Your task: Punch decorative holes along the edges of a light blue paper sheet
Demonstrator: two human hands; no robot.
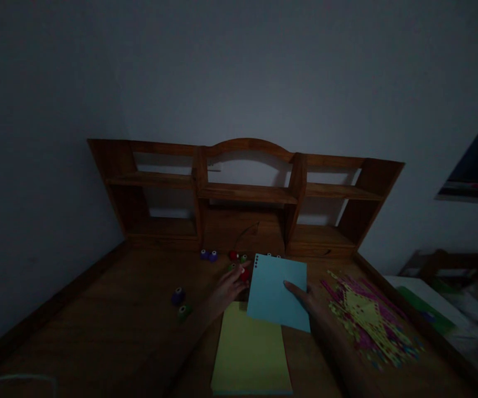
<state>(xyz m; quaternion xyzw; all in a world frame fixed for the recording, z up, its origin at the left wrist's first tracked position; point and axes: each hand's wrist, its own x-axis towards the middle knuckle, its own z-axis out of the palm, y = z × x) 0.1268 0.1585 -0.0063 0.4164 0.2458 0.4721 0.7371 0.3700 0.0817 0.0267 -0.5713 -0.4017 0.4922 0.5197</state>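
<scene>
My right hand [305,298] grips a light blue sheet of paper [278,287] by its right side, thumb on top and the other fingers hidden beneath. A short row of small holes runs along the sheet's upper left edge. My left hand [231,284] has its fingers curled around a small red paper punch [244,273], close to the sheet's left edge. Below the blue sheet lies a stack of yellow paper [251,354], partly covered by it. A green punch [244,258] and another red punch [233,255] stand just beyond my left hand.
Two purple punches [208,255] stand near the wooden shelf [247,192]. Left of my forearm are another purple punch [177,296] and a green one [184,312]. A pile of punched yellow and pink paper scraps [365,315] covers the desk's right side. The light is dim.
</scene>
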